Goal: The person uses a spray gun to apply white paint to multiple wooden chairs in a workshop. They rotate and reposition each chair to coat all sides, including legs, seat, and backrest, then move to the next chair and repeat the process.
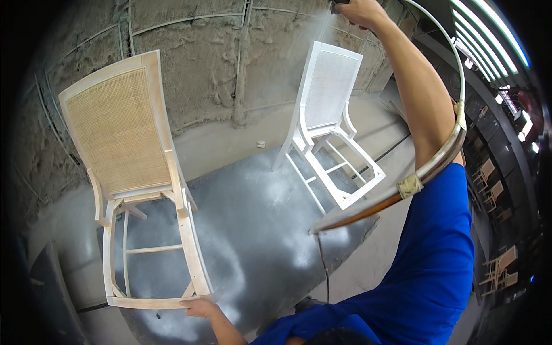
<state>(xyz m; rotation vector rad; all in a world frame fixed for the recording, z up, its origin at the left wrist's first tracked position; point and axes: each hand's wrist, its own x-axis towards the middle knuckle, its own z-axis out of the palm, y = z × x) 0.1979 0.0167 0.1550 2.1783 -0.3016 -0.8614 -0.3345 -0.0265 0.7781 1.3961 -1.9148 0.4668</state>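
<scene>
My left hand point(201, 308) is closed on the front seat rail of a bare wooden chair frame point(153, 302), near its right corner. That chair has a woven cane back point(118, 129) and an open seat. Up at the top edge, my right hand point(366, 12) is wrapped round a dark spray gun point(339, 4), which the picture cuts off in part. A pale mist point(310, 31) spreads beside the gun, above and behind a white-coated chair point(332, 77). The white chair stands farther off to the right, its seat open too.
A pale hose point(457, 63) loops past my right arm, with a taped thicker stretch point(410, 186) crossing in front of me. Both chairs stand on a grey board point(241, 230) with white overspray. Behind is a crusted wall point(190, 69). More wooden chairs point(501, 267) stand far right.
</scene>
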